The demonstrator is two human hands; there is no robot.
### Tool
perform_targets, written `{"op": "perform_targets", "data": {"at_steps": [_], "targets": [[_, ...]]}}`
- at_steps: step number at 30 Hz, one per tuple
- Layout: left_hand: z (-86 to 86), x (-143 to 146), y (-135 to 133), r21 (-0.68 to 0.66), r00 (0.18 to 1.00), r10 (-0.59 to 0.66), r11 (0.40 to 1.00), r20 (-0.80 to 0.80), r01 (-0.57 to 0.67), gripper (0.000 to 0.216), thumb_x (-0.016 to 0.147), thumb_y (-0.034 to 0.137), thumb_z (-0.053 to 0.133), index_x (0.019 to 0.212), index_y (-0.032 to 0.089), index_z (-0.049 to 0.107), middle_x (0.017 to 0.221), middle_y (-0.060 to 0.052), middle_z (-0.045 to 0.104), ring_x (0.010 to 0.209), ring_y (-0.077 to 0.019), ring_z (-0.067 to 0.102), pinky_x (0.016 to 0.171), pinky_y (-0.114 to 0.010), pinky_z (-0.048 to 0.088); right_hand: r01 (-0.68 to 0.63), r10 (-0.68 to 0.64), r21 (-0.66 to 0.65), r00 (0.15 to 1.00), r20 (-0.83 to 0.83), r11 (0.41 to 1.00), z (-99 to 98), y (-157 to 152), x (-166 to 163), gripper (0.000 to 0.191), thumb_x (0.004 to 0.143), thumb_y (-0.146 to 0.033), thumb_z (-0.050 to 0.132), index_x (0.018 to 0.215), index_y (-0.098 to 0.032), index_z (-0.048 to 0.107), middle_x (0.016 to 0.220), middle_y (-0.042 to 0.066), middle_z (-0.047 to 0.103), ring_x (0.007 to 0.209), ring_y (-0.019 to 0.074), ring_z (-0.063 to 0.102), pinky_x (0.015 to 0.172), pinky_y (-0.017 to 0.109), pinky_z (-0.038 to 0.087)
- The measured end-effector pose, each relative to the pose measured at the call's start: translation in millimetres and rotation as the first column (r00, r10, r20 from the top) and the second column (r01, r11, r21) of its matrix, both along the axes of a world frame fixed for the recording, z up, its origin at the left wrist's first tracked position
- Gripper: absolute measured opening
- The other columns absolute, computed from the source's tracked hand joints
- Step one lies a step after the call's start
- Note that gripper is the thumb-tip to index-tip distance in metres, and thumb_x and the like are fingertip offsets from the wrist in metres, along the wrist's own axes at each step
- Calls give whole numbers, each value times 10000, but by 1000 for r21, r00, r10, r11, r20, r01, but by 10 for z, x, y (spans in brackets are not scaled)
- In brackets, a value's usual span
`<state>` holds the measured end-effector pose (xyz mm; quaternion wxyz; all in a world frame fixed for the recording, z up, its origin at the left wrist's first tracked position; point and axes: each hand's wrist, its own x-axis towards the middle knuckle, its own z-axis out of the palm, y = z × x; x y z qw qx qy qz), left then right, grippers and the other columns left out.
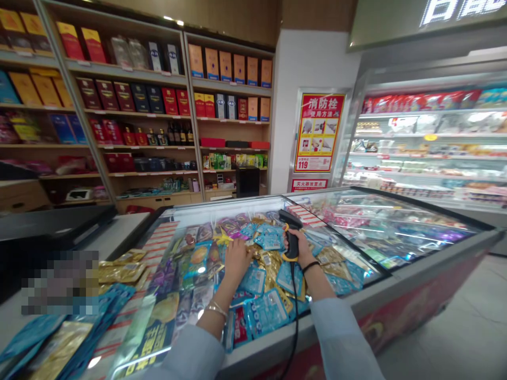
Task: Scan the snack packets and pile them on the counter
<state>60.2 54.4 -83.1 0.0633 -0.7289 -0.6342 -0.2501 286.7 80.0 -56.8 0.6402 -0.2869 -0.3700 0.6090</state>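
Note:
I stand at an open chest freezer full of frozen food packets. My right hand is closed round a black and yellow barcode scanner, its cable hanging over the freezer's front edge. My left hand reaches down among the packets, fingers curled on a gold packet next to blue packets. Whether it grips the packet is unclear. A bracelet sits on my left wrist, a black band on my right.
Loose blue and gold packets lie on the closed glass lid at the left. A second glass lid covers the freezer's right half. Shelves of boxed goods line the back wall. A refrigerated display stands at the right.

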Motion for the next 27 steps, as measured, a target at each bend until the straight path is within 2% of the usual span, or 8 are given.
{"op": "perform_targets", "data": {"at_steps": [3,6,11,17,21,24,27], "targets": [[-9,30,11,-89,1000,20,996,1,-20,427,932,479,497,1131,125,631,1222,-156,602,1214,-320,488,1001,-422,395,8,-8,-18,1000,-30,1000,-38,23,4,245,612,-321,724,779,-179,613,583,-23,608,398,90,486,342,195,392],[-3,63,26,-139,999,-5,990,42,11,389,930,466,507,1106,148,646,1220,-139,602,1229,-302,470,1025,-414,370,9,-10,-23,999,-32,1000,-52,31,3,245,619,-319,721,786,-174,615,592,-19,610,399,86,484,344,192,392],[-5,79,47,-207,991,29,978,129,-1,418,835,507,632,1081,172,666,1247,-124,593,1263,-314,450,1048,-419,349,19,-21,-34,999,-37,999,-48,21,-4,264,605,-323,724,794,-170,622,591,-21,613,395,83,479,338,189,384],[14,23,81,-240,966,98,970,241,-39,452,705,503,745,1024,188,681,1169,-138,659,1226,-367,515,949,-455,424,15,-15,-6,1000,-18,1000,-44,15,-9,286,596,-342,736,792,-172,616,586,-24,604,395,85,479,350,197,384],[33,-127,172,-260,917,101,966,385,2,373,716,355,756,1017,172,631,964,-83,711,1017,-276,650,831,-356,477,19,-19,5,1000,-6,1000,-25,-1,-9,290,590,-352,735,792,-175,624,589,-20,602,392,90,469,351,214,385],[22,-280,252,-188,836,55,980,546,59,286,759,208,698,1024,167,598,862,-42,705,837,-192,680,722,-275,485,13,-13,8,1000,-9,1000,-10,-16,-12,301,584,-348,740,806,-175,635,588,-23,601,396,90,470,353,211,384],[7,-446,320,-98,782,49,995,621,16,294,774,157,659,1061,168,597,850,-31,697,781,-167,676,682,-256,492,10,-10,6,1000,-8,1000,-7,-16,-17,312,586,-356,742,820,-172,645,589,-25,603,396,87,475,353,203,381]]}}
